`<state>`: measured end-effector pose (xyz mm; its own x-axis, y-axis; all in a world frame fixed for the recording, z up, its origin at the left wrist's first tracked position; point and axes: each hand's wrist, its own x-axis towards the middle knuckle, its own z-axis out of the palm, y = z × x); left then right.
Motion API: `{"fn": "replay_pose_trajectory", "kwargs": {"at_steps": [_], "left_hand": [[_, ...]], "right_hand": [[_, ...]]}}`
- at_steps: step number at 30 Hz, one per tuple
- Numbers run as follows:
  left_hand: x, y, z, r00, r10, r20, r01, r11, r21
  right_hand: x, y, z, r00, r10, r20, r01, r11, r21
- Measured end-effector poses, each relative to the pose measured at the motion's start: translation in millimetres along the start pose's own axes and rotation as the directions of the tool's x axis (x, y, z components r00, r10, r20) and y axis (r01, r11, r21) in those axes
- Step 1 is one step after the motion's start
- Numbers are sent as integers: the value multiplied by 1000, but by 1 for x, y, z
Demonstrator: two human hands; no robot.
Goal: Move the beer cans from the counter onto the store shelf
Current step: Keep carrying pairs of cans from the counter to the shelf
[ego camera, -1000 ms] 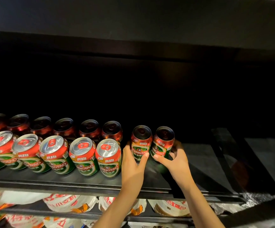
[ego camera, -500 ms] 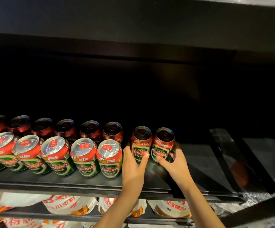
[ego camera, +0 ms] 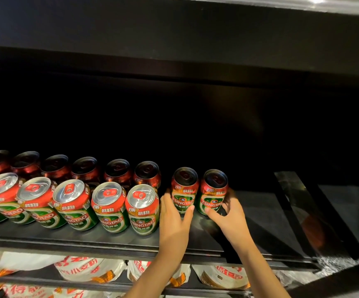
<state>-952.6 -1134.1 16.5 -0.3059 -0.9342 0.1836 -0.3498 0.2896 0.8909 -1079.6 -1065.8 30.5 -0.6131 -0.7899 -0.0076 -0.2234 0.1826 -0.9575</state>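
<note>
Red-and-green cans stand upright under both hands: the left hand (ego camera: 175,220) has its fingers (ego camera: 190,209) wrapped on one can (ego camera: 184,190), while the right hand (ego camera: 231,216) apparently loosely cups its neighbour (ego camera: 213,192). Both sit deep on the shelf (ego camera: 109,241), extending the back row (ego camera: 86,168) rightward.

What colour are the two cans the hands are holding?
Red on top, green below, both cans; head view.

On the dark shelf (ego camera: 109,239), the left hand (ego camera: 175,220) cups one beer can (ego camera: 184,190) and the right hand (ego camera: 231,218) wraps the neighbouring can (ego camera: 213,191). Both stand in the back row; firm contact seems likely, though shadow obscures the fingers.
</note>
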Motion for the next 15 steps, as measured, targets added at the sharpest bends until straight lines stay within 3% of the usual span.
{"fn": "replay_pose_trajectory", "kwargs": {"at_steps": [5,10,15], "left_hand": [[-6,2,9,995,-93,-22,94,995,44],[-19,16,19,959,-156,-237,146,987,-61],[-19,10,22,935,-191,-298,143,974,-176]], "right_hand": [[2,6,-2,999,33,14,-33,999,10],[4,8,-1,999,49,19,-49,999,-5],[6,12,-1,999,38,26,-37,999,-20]]}}
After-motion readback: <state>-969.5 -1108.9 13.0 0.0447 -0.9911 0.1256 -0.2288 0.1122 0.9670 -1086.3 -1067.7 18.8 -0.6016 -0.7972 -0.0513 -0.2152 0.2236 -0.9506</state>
